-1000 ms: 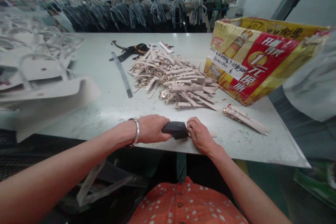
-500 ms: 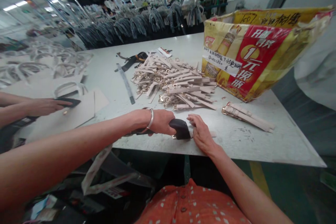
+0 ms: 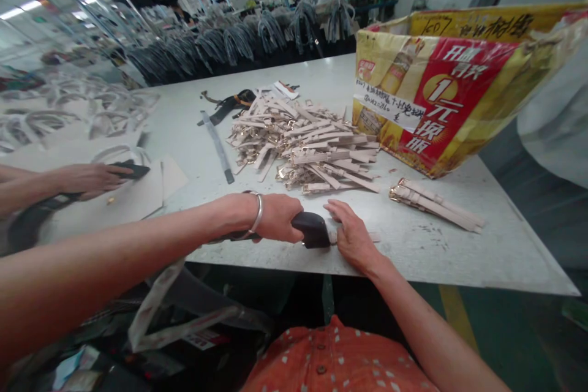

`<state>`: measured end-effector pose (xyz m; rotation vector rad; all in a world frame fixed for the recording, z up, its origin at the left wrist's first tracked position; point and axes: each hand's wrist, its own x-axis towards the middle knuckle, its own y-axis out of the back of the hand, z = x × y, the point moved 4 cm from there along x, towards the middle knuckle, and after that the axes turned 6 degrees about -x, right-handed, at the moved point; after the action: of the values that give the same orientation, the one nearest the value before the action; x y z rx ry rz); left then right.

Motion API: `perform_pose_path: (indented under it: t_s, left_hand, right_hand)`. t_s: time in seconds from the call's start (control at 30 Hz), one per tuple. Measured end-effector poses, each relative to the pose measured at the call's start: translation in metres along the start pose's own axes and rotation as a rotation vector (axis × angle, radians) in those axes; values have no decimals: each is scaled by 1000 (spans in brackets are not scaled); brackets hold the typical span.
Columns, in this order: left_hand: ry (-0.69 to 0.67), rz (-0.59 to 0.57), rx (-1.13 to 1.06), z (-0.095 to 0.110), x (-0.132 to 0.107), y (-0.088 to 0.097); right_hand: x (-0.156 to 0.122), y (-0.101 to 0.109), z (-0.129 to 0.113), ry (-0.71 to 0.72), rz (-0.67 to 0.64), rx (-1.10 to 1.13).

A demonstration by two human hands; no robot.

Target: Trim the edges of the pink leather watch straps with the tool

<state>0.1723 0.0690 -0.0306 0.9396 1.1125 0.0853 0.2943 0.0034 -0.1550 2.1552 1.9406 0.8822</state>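
Observation:
My left hand [image 3: 275, 218], with a silver bangle at the wrist, is closed around a black tool [image 3: 312, 229] that rests on the grey table [image 3: 427, 245] near its front edge. Just right of the tool, my right hand [image 3: 351, 234] lies palm down, fingers pressed on a beige strap [image 3: 373, 236] whose end pokes out from under it. Behind my hands lies a heap of beige straps with gold buckles [image 3: 305, 144]. A small bundle of the same straps [image 3: 434, 203] lies to the right.
A yellow and red cardboard box [image 3: 441, 82] stands at the back right of the table. A grey strip [image 3: 217, 144] and dark straps [image 3: 227, 103] lie further back. At the left another person's hand [image 3: 89, 177] holds a black tool on pale sheets [image 3: 133, 196].
The view has swung left, bringing the other person's hand into sight. My left hand and the black tool stay pressed against the strap under my right hand.

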Motion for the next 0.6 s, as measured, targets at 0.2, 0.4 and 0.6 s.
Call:
perform_pose_path:
  t_s: [0.2,0.4,0.6]
  left_hand:
    - [-36,180,56,1,2,-8]
    - [-35,339,-57,-9,-12,-40]
    - [-21,404,-281,-19,-12,-53]
  right_hand:
    - [2,-1,2,-21,-13,75]
    - [0,-2,4,-8,-11,98]
    - [-1,-1,4,-7,-4,82]
